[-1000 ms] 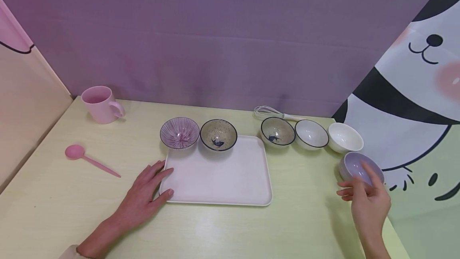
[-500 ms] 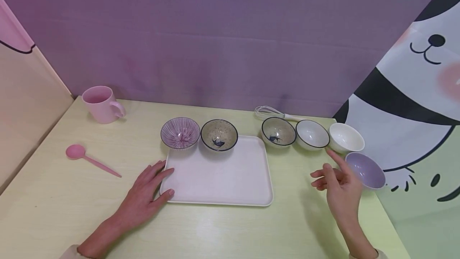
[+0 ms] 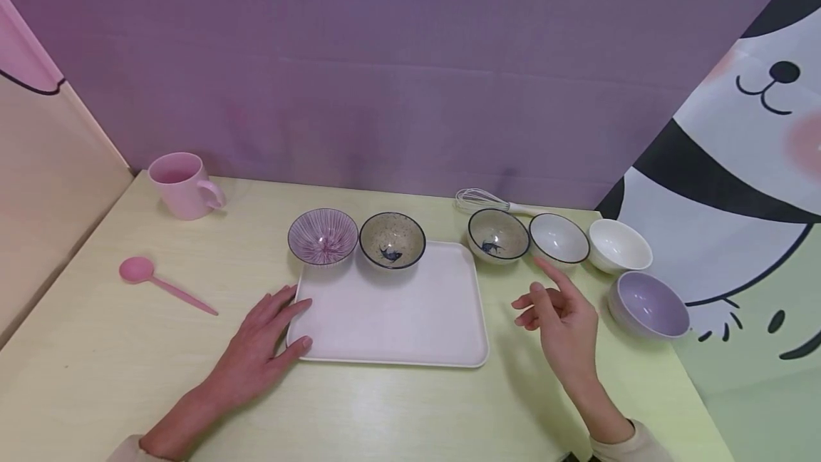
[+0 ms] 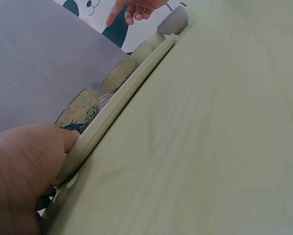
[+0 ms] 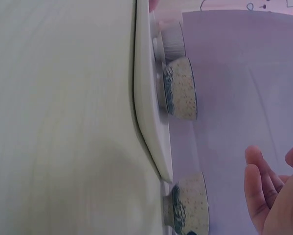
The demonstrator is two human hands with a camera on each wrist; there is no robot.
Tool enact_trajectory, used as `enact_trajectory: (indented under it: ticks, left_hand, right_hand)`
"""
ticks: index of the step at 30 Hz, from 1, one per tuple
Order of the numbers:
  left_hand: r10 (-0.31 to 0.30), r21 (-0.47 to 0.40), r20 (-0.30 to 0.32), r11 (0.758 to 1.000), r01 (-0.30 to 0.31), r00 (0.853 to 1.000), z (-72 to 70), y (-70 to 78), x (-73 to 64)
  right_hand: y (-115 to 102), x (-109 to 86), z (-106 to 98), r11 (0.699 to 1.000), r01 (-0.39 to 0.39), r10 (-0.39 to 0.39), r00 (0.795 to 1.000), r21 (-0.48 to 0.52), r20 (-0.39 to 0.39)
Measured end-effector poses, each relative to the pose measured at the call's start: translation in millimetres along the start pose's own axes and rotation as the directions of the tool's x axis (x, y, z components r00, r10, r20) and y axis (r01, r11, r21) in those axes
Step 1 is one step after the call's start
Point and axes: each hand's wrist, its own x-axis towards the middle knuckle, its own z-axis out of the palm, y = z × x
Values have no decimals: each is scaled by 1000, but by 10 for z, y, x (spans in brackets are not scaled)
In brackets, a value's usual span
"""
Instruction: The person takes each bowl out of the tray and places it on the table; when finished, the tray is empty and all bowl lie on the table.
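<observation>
My left hand [image 3: 259, 344] rests at the left edge of a white rectangular tray [image 3: 398, 326]; its fingers lie along the rim, and the thumb touches the near left corner. On the tray's far side stand a bowl with purple-red stripes [image 3: 323, 237] and a speckled beige bowl [image 3: 393, 241] with a blue motif. My right hand [image 3: 564, 326] is over the table right of the tray, index finger extended, the others loosely bent, holding nothing. Its index fingertip comes close to a dark-rimmed white bowl [image 3: 559, 239]. Left of that bowl stands a second speckled beige bowl [image 3: 498, 236].
A plain white bowl [image 3: 619, 246] and a lilac bowl [image 3: 649, 305] stand toward the table's right edge. Behind the bowls lies a whisk [image 3: 481, 199]. At the left are a pink mug [image 3: 182, 187] and a pink spoon [image 3: 137, 270]. A purple backdrop [image 3: 385, 77] rises behind.
My right hand has moved left, from over the lilac bowl to in front of the dark-rimmed white bowl. My left hand has stayed at the tray's edge.
</observation>
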Motion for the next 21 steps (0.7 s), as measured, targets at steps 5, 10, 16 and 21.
enact_trajectory:
  ticks: [5, 10, 16, 21]
  left_hand:
    - [2, 5, -1, 1000, -2, 1000, 1, 0, 4]
    - [10, 10, -8, 1000, -9, 1000, -8, -7, 3]
    - [6, 9, -3, 1000, -6, 1000, -7, -6, 9]
    - [1, 5, -1, 1000, -1, 1000, -9, 5, 5]
  right_hand:
    - [-7, -26, 191, 999, 23, -21, 997, -26, 70]
    - [-25, -58, 402, 999, 28, -24, 990, -21, 140]
    - [-89, -95, 604, 1000, 3, 1, 972, -17, 234]
    - [-150, -88, 730, 998, -27, 45, 945, -59, 324]
